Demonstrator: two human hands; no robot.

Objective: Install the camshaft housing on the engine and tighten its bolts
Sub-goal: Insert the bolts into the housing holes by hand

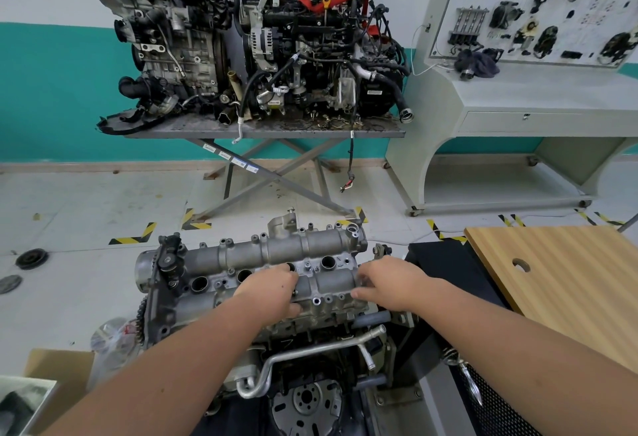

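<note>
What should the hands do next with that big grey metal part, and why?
Probably press the camshaft housing down evenly until it seats. Both the left hand and right hand grip its near edge on the engine, and no tool is in hand.

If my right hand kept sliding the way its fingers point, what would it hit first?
Probably the left hand: the right hand points leftward across the grey cast-metal camshaft housing, which it already touches. Depth is unclear.

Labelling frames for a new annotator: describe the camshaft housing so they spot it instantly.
Start at the engine nearest the camera, bottom centre, not the two on the scissor table behind. The camshaft housing is the grey cast-aluminium cover across its top, under the left hand and right hand. Its two parallel rounded tubes and row of dark round wells mark it out.
</note>
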